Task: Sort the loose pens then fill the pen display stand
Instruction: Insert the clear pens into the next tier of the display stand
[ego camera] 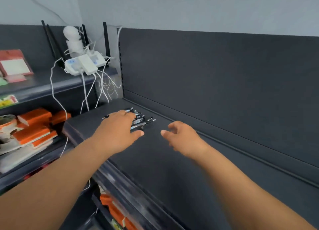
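Loosely piled pens (141, 120) on shelf (172, 164), left hand (119, 129) over them; right hand (181, 137) near

No legible text; shelf tag (7, 100), orange packets (34, 124) too blurred

- Soft, even indoor light falls from above; the pale wall (189, 5) is bright and the dark shelf (155, 160) looks dull.
- Shadows are weak and soft-edged.
- Motion blur smears the right hand (183, 136) and streaks the shelf's front edge; the left hand (117, 128) is sharper.
- The wide-angle lens bends straight lines near the edges.
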{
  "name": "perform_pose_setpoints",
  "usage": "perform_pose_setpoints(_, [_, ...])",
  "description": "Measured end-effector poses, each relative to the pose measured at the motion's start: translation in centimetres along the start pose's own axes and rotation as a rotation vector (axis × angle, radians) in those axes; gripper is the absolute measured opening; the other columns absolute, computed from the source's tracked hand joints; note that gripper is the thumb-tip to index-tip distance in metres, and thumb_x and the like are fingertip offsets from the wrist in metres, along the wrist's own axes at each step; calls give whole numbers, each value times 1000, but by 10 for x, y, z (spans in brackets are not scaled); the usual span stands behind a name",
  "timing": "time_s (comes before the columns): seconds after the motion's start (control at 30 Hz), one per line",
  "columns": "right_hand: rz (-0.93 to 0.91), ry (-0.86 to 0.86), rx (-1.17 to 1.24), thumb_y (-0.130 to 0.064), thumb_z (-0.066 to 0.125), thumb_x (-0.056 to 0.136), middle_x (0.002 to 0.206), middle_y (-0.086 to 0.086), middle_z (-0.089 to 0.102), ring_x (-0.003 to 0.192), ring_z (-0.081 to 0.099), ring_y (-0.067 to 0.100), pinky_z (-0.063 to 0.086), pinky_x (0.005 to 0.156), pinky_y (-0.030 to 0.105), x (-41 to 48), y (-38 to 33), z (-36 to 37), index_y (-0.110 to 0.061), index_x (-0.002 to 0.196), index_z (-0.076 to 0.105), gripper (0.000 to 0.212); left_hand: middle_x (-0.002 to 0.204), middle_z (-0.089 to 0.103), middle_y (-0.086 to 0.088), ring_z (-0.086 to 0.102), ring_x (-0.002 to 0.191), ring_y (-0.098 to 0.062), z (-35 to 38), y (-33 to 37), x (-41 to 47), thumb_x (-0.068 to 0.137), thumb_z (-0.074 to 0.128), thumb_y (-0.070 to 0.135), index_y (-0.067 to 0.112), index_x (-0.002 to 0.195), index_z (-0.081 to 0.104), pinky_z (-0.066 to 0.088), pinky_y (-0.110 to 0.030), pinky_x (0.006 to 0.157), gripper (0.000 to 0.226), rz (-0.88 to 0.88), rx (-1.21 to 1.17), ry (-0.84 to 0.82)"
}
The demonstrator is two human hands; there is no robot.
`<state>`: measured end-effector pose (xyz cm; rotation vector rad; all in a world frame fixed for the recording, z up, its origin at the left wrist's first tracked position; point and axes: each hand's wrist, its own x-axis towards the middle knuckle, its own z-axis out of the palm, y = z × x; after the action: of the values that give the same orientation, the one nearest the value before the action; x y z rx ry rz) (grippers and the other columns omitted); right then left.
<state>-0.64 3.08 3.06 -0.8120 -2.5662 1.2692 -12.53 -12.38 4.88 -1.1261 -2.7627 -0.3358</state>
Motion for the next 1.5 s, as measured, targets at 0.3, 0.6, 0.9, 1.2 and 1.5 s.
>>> perform_pose_setpoints(0.3, [308,75,248,-34,53,93,81,-1,57,83,70,26,57,84,39,96,-31,67,-11,121,50,36,136,45,-4,44,123,-25,42,-73,117,86,53,54,21,134,46,42,-37,96,58,130,-19,-182])
perform_pose_setpoints(0.6, [610,200,458,-28,54,93,98,14,63,63,68,22,59,61,32,151,-57,110,-6,107,52,26,121,52,-3,51,112,-24,67,-111,175,87,52,57,19,117,55,45,-36,89,49,279,-23,-328])
perform_pose_setpoints(0.9, [634,159,501,-19,58,90,81,16,67,63,67,23,58,59,30,161,-66,127,-1,92,58,19,105,58,-4,59,94,-23,77,-95,171,86,52,55,19,85,45,39,-29,67,37,365,20,-432])
perform_pose_setpoints(1.2, [619,139,725,-16,50,97,70,8,63,63,65,17,57,69,32,157,-67,124,-8,87,55,14,75,51,1,52,71,-18,73,-81,174,83,58,30,16,78,45,34,-27,50,20,261,-160,-583])
perform_pose_setpoints(1.5, [413,221,864,-14,53,96,73,1,67,60,67,11,54,60,23,146,-67,98,-15,89,57,8,85,56,-5,54,73,-20,67,-70,187,85,52,18,18,84,42,43,-31,56,11,281,-531,-544])
